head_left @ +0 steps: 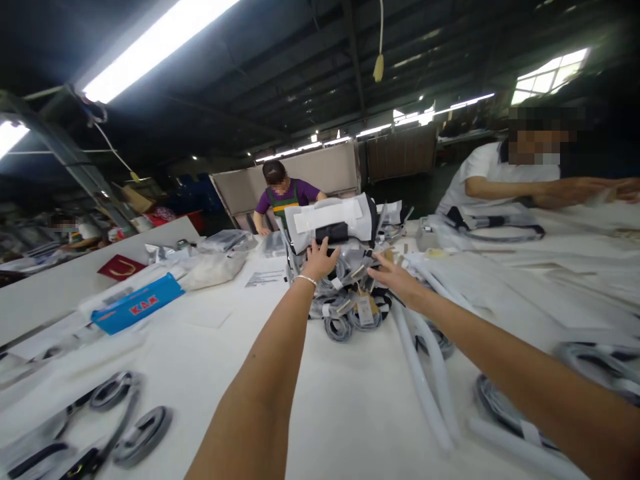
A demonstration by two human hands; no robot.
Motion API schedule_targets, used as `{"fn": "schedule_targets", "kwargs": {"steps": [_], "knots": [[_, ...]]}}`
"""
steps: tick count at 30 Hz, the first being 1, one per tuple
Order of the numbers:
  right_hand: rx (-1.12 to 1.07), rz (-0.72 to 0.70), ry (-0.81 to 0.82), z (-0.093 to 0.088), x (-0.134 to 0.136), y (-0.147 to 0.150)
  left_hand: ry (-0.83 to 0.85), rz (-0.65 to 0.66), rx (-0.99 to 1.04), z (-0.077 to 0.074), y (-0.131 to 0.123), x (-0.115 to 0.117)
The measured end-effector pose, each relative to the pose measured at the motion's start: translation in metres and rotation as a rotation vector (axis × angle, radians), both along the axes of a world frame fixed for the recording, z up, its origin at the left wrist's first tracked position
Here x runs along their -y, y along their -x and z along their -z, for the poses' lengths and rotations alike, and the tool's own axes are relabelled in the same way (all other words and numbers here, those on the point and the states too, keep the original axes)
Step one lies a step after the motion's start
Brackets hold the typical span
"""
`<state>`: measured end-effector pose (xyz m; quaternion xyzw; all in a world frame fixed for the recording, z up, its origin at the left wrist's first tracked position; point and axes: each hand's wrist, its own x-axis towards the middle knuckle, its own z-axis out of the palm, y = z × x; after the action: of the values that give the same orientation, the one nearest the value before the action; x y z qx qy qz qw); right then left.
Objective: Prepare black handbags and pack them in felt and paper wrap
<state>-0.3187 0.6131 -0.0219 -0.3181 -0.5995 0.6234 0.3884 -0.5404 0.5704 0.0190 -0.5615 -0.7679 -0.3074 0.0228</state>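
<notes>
A stack of plastic-wrapped bundles with black parts and rolled grey straps stands ahead of me. On its top lies a clear-wrapped bundle (333,220) with a white sheet along it. My left hand (321,260) is open against the stack's near side, fingers spread just below that top bundle. At the stack's right side my right hand (397,280) is also open, its fingers stretched toward the wrapped pieces. Coiled straps (338,327) and a paper tag (367,311) show beneath the hands. Whether the fingertips press on the stack I cannot tell.
Long white tubes (417,373) lie on the white table (345,407), right of centre. More coiled straps (143,437) rest at the front left, near a blue box (140,303). One co-worker (285,193) is across the table; another (500,173) sits at the right.
</notes>
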Motion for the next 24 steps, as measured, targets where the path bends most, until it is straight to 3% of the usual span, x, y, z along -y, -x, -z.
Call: {"fn": "schedule_targets", "kwargs": {"steps": [2,5,14,20,24], "knots": [[0.005,-0.057,-0.022,0.019,0.010,-0.014,0.017,-0.009,0.031,0.013,0.004,-0.008],[0.005,-0.126,-0.034,0.035,0.027,-0.028,0.021,-0.026,0.071,0.019,0.011,-0.010],[0.085,-0.204,0.045,0.059,0.094,-0.063,0.042,-0.009,0.164,0.024,-0.003,0.004],[0.218,-0.305,0.046,0.046,0.136,-0.111,0.020,0.019,0.136,0.003,-0.001,-0.047],[0.380,-0.286,0.033,0.051,0.155,-0.155,0.023,-0.024,0.072,0.006,-0.006,-0.073]]}}
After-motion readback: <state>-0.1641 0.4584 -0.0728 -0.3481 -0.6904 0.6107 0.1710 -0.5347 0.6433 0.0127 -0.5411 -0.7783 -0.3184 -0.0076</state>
